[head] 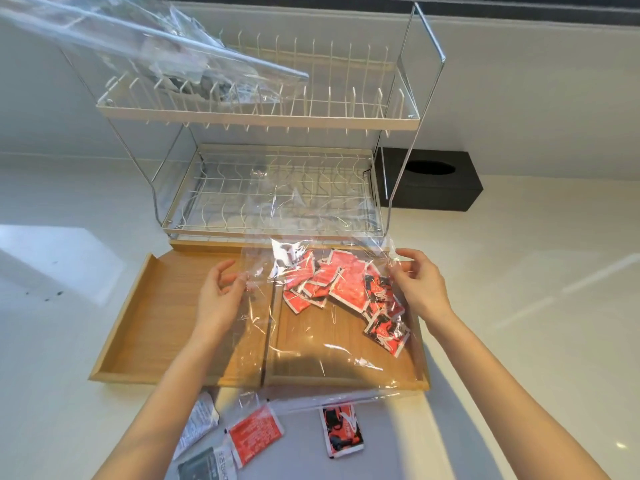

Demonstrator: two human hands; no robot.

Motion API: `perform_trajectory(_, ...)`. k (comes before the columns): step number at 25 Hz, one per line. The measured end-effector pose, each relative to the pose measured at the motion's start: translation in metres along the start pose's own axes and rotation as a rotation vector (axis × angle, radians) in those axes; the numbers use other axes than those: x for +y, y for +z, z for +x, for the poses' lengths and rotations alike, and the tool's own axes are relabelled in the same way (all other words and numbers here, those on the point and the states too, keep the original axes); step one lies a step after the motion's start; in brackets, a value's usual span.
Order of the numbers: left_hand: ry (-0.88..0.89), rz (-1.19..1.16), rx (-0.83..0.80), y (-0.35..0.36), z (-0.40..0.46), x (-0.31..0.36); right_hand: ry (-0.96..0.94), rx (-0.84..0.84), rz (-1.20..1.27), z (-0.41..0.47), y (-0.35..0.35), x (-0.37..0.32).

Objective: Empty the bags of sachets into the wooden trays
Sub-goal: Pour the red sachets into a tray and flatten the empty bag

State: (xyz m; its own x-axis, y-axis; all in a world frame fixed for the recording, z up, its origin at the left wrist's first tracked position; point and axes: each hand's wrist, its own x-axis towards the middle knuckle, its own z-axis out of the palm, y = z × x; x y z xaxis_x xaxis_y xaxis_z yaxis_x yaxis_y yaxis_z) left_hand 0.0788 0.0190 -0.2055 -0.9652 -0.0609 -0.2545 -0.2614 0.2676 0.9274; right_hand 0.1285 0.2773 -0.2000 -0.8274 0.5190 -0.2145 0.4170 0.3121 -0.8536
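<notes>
A clear plastic bag is stretched over the right wooden tray, with several red sachets inside its far end. My left hand pinches the bag's left edge. My right hand pinches its far right corner. The left wooden tray holds nothing. Another clear bag with grey sachets lies on the top shelf of the dish rack.
A white two-tier wire dish rack stands behind the trays. A black tissue box sits at the back right. Loose red and grey sachets lie on the white counter near the front edge.
</notes>
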Motion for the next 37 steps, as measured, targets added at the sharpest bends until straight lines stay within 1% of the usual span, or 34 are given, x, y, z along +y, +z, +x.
perform_trajectory(2,0.017,-0.083,0.028,-0.005,-0.006,0.001,0.008,0.018,0.073,-0.005,-0.005,0.001)
perform_trajectory(4,0.025,-0.206,0.042,-0.013,-0.011,0.004,0.031,0.003,0.226,-0.013,-0.012,-0.002)
perform_trajectory(6,0.052,-0.299,0.004,-0.020,-0.020,0.010,0.040,-0.016,0.378,-0.022,-0.021,-0.006)
perform_trajectory(8,0.109,-0.259,-0.042,-0.025,-0.031,0.016,0.003,-0.018,0.410,-0.030,-0.030,-0.008)
perform_trajectory(12,0.257,-0.028,-0.110,-0.036,-0.046,0.025,-0.138,-0.068,0.236,-0.044,-0.046,-0.014)
perform_trajectory(14,0.361,0.171,-0.139,-0.040,-0.050,0.028,-0.235,-0.125,0.087,-0.051,-0.052,-0.018)
perform_trajectory(16,0.475,0.334,-0.119,-0.040,-0.055,0.031,-0.318,-0.143,-0.070,-0.057,-0.056,-0.020)
perform_trajectory(18,0.531,0.384,-0.066,-0.040,-0.061,0.035,-0.390,-0.085,-0.153,-0.062,-0.062,-0.021)
perform_trajectory(22,0.563,0.364,-0.020,-0.037,-0.071,0.045,-0.466,0.045,-0.166,-0.064,-0.082,-0.024)
perform_trajectory(25,0.614,0.328,-0.009,-0.029,-0.074,0.054,-0.487,0.048,-0.076,-0.062,-0.099,-0.026)
perform_trajectory(28,0.604,0.262,-0.033,-0.014,-0.073,0.061,-0.418,0.008,0.161,-0.055,-0.114,-0.026)
perform_trajectory(31,0.573,0.167,-0.051,0.009,-0.069,0.065,-0.358,0.047,0.323,-0.043,-0.127,-0.019)
perform_trajectory(35,0.528,0.045,-0.081,0.048,-0.062,0.074,-0.322,0.139,0.363,-0.021,-0.146,-0.006)
perform_trajectory(37,0.524,0.060,-0.101,0.071,-0.056,0.080,-0.324,0.188,0.326,-0.008,-0.156,0.002)
